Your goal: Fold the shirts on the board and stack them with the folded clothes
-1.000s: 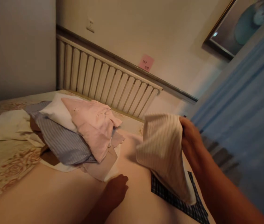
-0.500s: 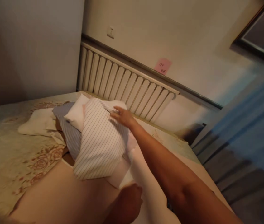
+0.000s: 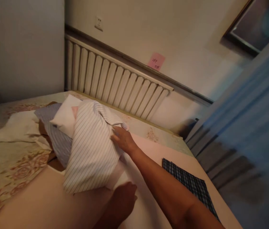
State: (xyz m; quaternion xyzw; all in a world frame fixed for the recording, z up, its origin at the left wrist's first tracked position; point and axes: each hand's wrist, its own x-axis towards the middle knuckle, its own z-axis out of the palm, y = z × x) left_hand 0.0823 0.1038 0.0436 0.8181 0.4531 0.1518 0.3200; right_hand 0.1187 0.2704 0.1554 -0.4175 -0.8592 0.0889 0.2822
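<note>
A white shirt with thin dark stripes point(image 3: 91, 149) lies spread and rumpled in front of me, its upper edge folded over. My right hand point(image 3: 124, 140) reaches in from the lower right and rests on the shirt's right side, fingers bent and a little apart. Lower down, my left hand point(image 3: 124, 198) is closed at the pale lower edge of the shirt; its fingertips are mostly hidden. Just beyond the shirt, to the left, are a bluish-grey striped cloth point(image 3: 55, 136) and a white cloth point(image 3: 65, 114).
Beneath everything is a bed with a floral cover point(image 3: 22, 168) and a pale pink mat point(image 3: 146, 143). A folded dark plaid cloth point(image 3: 189, 181) lies right of my forearm. Cream cloth point(image 3: 17, 127) is at left. A radiator point(image 3: 110, 76) and a blue curtain point(image 3: 246, 127) border the bed.
My right hand has drawn nearer along the shirt, and the shirt's top right part has folded down. The view has shifted right, and more of the plaid cloth shows.
</note>
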